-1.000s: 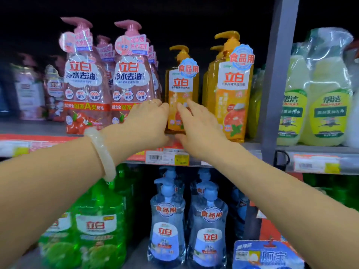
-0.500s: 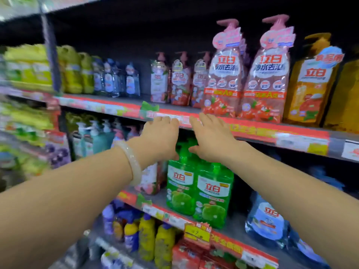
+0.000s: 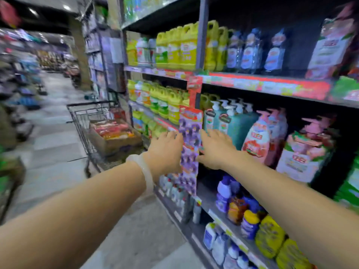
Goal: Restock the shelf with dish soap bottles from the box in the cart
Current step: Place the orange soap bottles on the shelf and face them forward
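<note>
A metal shopping cart stands in the aisle to my left, against the shelving. In it sits a cardboard box holding dish soap bottles with pink and orange tops. My left hand, with a pale bangle at the wrist, and my right hand are both stretched forward side by side, fingers straight, holding nothing. They hover in front of a hanging purple product strip on the shelf upright. Pink pump bottles stand on the shelf to the right of my hands.
The shelving runs along my right, packed with yellow jugs, teal pump bottles and small bottles low down. The grey aisle floor stretches ahead on the left, with blurred displays along its far side.
My view has swung left from the orange and pink bottles toward the aisle and the cart. Both hands have left the shelf and stay outstretched, holding nothing.
</note>
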Tool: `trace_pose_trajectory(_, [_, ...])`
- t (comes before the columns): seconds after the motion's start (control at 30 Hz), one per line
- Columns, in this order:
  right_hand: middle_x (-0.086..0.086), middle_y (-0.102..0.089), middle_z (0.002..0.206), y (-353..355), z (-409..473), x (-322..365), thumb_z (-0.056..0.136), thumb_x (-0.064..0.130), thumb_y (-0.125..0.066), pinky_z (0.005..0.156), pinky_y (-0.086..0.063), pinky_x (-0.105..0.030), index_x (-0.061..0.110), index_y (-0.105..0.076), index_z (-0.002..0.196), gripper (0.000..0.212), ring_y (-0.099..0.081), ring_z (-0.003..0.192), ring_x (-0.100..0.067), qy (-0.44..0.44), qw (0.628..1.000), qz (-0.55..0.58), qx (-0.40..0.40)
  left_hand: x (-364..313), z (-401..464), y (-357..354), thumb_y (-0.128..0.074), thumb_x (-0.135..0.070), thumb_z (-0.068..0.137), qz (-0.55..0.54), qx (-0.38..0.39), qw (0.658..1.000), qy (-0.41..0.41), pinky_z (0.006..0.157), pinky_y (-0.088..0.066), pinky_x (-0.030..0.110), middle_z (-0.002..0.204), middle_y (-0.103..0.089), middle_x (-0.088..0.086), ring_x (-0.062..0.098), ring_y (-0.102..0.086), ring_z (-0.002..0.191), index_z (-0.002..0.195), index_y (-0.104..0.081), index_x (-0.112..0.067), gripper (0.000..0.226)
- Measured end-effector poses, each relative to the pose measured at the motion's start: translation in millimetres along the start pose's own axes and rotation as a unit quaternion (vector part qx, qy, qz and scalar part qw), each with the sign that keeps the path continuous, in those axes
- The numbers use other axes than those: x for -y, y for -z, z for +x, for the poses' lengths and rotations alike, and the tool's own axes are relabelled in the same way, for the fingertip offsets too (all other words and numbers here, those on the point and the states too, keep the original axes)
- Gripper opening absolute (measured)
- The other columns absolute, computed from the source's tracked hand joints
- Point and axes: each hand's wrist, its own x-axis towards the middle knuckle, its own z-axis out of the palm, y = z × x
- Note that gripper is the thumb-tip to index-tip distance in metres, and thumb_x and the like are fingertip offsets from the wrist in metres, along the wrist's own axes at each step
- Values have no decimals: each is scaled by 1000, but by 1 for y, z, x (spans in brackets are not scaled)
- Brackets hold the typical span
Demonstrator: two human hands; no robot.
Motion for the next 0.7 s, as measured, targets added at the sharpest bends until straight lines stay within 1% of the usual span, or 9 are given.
trace_pose_trajectory(0.07, [-14,-22,151,-15,32,36,87,46,-57,113,-24,-46,11,-17,147,80,-22,140,-34,36,999,8,3,41,1,-16,-71,-53,73,-5,19,999,35,103,-36,44,140,-38,10,29,-35,132,140,-27,-11,90])
trace_pose_trajectory(0.17, [-12,-29,146,-39,80,83,86,46,-59,110,-28,-47,13,-23,143,76,-27,136,-34,77,997,14,12,98,11,-42,-72,-48,74,-2,46,996,77,106,-34,44,144,-34,10,31,-32,134,144,-24,-11,92])
trace_pose_trajectory(0.23, [-12,-25,150,-51,116,109,85,46,-61,112,-25,-46,14,-19,145,80,-23,139,-34,99,995,15,19,134,24,-58,-73,-47,74,5,61,993,99,107,-34,45,145,-33,10,31,-31,134,143,-25,-11,91])
trace_pose_trajectory(0.33, [-12,-12,156,-65,173,143,87,46,-60,115,-19,-47,15,-10,149,86,-12,144,-34,133,990,19,39,189,52,-79,-75,-45,72,11,68,988,136,107,-34,45,146,-33,9,31,-30,135,141,-28,-13,89])
trace_pose_trajectory(0.4, [-11,-12,156,-70,220,163,87,46,-60,116,-17,-46,16,-9,150,86,-10,144,-33,145,988,19,50,228,79,-92,-75,-43,72,7,72,984,160,107,-35,44,145,-35,8,30,-32,133,141,-28,-15,88])
trace_pose_trajectory(0.43, [-11,-12,156,-70,230,168,88,45,-59,116,-17,-46,16,-9,150,86,-10,145,-33,148,987,17,57,237,84,-96,-75,-43,72,2,75,983,166,107,-35,44,144,-36,7,29,-33,132,142,-28,-16,88])
trace_pose_trajectory(0.57, [-10,-15,156,-83,313,202,87,45,-59,115,-19,-45,18,-10,150,85,-15,143,-33,174,983,18,54,301,127,-124,-76,-46,70,-6,80,978,193,107,-37,44,141,-39,7,28,-36,130,141,-29,-19,89])
trace_pose_trajectory(0.7, [-11,-20,154,-111,384,248,85,45,-61,115,-21,-46,17,-18,147,80,-19,141,-33,197,978,11,73,364,163,-165,-76,-47,69,-13,109,972,209,104,-40,42,136,-42,7,28,-40,125,133,-36,-18,80])
